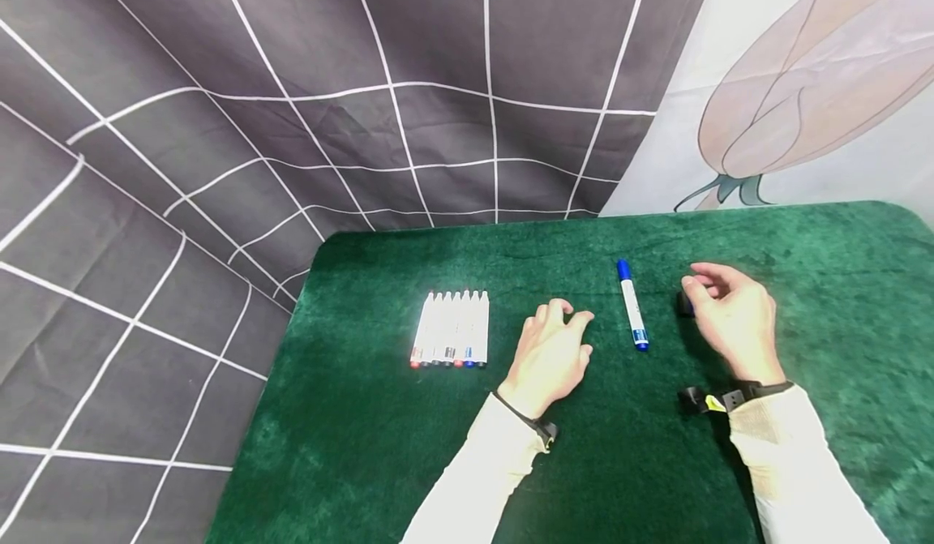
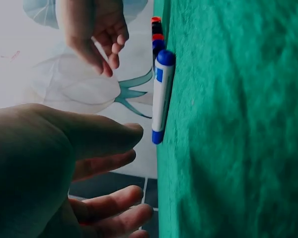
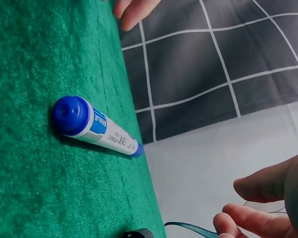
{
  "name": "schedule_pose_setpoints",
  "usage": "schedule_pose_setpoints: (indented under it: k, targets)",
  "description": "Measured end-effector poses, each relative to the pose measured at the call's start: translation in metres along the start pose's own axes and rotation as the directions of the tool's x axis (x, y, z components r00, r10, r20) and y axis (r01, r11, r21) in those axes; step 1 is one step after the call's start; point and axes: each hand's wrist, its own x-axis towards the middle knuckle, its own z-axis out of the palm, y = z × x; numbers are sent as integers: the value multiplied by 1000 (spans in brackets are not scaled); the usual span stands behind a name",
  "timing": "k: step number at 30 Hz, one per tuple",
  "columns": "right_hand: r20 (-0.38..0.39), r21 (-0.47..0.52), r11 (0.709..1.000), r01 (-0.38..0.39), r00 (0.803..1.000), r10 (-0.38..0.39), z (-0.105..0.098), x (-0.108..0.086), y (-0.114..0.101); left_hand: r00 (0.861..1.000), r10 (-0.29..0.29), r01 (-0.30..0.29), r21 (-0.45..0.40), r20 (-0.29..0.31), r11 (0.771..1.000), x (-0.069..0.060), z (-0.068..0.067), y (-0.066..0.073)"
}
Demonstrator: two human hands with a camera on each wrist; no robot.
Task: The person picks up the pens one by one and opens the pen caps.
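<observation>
A blue whiteboard marker (image 1: 632,305) lies on the green cloth between my two hands. My left hand (image 1: 549,361) hovers to its left with relaxed, parted fingers and nothing in them. On the marker's right my right hand (image 1: 737,317) is raised, its fingers loosely bent and holding nothing. Dark marker ends (image 1: 686,304) peek out beside the right thumb; the hand hides the rest. In the left wrist view, red and black ends (image 2: 157,30) show beyond the blue marker (image 2: 163,96). The right wrist view shows the marker (image 3: 99,126) apart from the right fingers (image 3: 258,191).
Several white markers (image 1: 451,329) lie side by side in a neat row left of my left hand, with red, black and blue ends toward me. The green cloth (image 1: 365,447) covers the table, which meets a grey gridded curtain (image 1: 438,122) at the back and left.
</observation>
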Motion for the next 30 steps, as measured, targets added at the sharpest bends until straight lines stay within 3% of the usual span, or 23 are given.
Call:
schedule_pose_setpoints:
  k: [13, 22, 30]
  targets:
    - [-24, 8, 999, 51, 998, -51, 5, -2, -3, 992, 52, -62, 82, 116, 995, 15, 12, 33]
    - [-51, 21, 996, 88, 995, -87, 7, -4, -3, 985, 41, -54, 71, 165, 996, 24, 13, 54]
    - [-42, 23, 997, 80, 996, -79, 6, -3, -2, 982, 11, -31, 103, 188, 994, 28, 19, 61]
